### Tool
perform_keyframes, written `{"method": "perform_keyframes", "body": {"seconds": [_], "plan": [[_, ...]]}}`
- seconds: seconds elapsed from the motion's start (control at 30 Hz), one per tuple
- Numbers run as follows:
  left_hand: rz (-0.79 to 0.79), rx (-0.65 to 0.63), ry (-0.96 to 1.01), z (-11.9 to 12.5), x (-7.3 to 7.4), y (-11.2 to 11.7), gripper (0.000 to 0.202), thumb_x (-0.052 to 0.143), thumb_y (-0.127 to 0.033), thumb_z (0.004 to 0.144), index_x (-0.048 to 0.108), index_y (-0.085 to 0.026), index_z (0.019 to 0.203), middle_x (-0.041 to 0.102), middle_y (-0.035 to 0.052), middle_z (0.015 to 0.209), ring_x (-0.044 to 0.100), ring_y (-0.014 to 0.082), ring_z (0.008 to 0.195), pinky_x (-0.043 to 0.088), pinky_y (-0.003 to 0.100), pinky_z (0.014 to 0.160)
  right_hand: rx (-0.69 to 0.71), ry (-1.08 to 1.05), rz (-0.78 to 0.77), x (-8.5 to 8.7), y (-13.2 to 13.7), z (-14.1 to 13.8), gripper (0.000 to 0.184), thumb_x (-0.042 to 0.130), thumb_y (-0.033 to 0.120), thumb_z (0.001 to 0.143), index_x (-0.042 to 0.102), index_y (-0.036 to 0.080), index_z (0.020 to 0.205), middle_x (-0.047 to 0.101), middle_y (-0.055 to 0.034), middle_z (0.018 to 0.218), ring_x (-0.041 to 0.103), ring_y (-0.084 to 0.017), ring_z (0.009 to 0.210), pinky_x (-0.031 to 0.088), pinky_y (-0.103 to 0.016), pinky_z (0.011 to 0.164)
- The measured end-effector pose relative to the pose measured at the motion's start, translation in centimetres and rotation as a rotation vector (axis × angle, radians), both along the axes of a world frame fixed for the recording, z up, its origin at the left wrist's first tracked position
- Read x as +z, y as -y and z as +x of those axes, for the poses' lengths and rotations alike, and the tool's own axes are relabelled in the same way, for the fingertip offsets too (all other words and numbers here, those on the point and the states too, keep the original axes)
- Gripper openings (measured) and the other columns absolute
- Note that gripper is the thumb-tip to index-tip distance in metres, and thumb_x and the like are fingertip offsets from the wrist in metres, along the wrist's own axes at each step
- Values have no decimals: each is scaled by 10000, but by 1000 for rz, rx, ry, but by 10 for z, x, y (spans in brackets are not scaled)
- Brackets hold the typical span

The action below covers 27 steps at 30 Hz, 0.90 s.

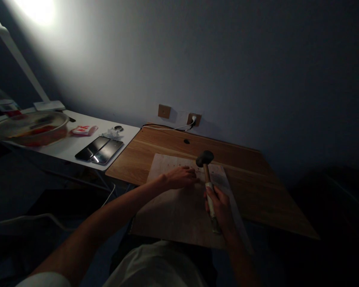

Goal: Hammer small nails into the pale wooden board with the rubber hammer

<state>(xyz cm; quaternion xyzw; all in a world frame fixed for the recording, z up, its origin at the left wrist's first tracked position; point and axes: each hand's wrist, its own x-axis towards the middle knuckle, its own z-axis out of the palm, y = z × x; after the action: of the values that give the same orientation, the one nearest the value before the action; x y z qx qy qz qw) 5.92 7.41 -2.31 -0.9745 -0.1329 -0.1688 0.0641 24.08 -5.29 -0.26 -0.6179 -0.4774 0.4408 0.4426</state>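
Observation:
My right hand (219,203) is wrapped round the pale handle of a mallet (210,191). Its dark head (205,158) is raised over the far part of a light wooden board (179,211). Low on that same board, my left hand (182,177) has its fingers bent together near the surface. Whatever may be between those fingertips is too small and dark to make out. Several small upright pieces that look like nails (173,165) run in a row along the board's far edge, partly hidden by my left hand.
Under the board is a brown wooden table (242,175) against the wall. On the white table (74,119) to the left are two phones (99,149), crumpled plastic (112,132), a red-and-white packet (83,130), a large bowl (32,129), a bottle (2,101) and a lamp (25,65). A plugged-in cable (179,128) crosses the back.

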Motion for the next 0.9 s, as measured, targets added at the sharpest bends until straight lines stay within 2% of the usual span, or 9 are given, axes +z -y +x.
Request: {"method": "perform_keyframes", "body": {"seconds": [0.13,0.3,0.4,0.47,0.57,0.63,0.77,0.9], "plan": [[37,3,-72,9,0,1,152,551,-137,960,683,-199,1003,700,75,874,635,205,875,487,314,749,-9,3,5,-1,4,8,405,569,612,864,537,219,772,479,75,403,414,-87,324,310,-175,332],[-5,42,-60,5,4,-2,150,564,-135,953,694,-198,993,700,79,925,649,197,895,492,307,771,-1,-12,-4,-5,6,10,404,565,612,872,538,219,778,472,81,421,411,-83,323,304,-178,332],[-137,110,111,-8,7,-5,166,573,-134,947,698,-195,1038,716,75,974,661,185,915,495,296,820,3,-24,-32,-6,6,7,418,565,628,859,537,219,780,466,83,422,401,-79,320,297,-174,323],[-268,234,291,-22,6,-11,167,587,-142,937,703,-189,1047,729,61,986,672,163,892,495,264,811,9,-22,-41,-6,6,5,429,573,640,843,540,218,780,473,81,438,411,-79,326,304,-174,318],[-459,489,516,-48,-1,-24,133,626,-128,882,718,-184,960,744,23,913,683,129,806,481,211,734,13,-13,-48,-6,5,2,446,583,658,824,544,216,780,487,77,473,443,-84,337,323,-178,316],[-532,582,554,-61,-8,-32,132,638,-112,845,728,-179,914,747,10,851,683,121,763,470,198,704,17,-13,-50,-7,4,0,451,581,662,822,542,215,772,478,78,472,449,-86,336,327,-180,317],[-566,575,515,-69,-22,-39,166,643,-75,782,747,-171,869,741,-2,779,655,104,681,460,187,672,48,-28,-46,-10,2,-7,433,587,644,830,560,212,818,506,72,513,455,-85,348,341,-184,325],[-566,605,531,-65,-28,-39,177,644,-79,763,751,-173,867,739,-5,770,644,102,661,461,183,653,94,-54,-42,-12,1,-13,405,580,618,859,548,216,816,506,76,531,446,-79,345,332,-181,320]]}}
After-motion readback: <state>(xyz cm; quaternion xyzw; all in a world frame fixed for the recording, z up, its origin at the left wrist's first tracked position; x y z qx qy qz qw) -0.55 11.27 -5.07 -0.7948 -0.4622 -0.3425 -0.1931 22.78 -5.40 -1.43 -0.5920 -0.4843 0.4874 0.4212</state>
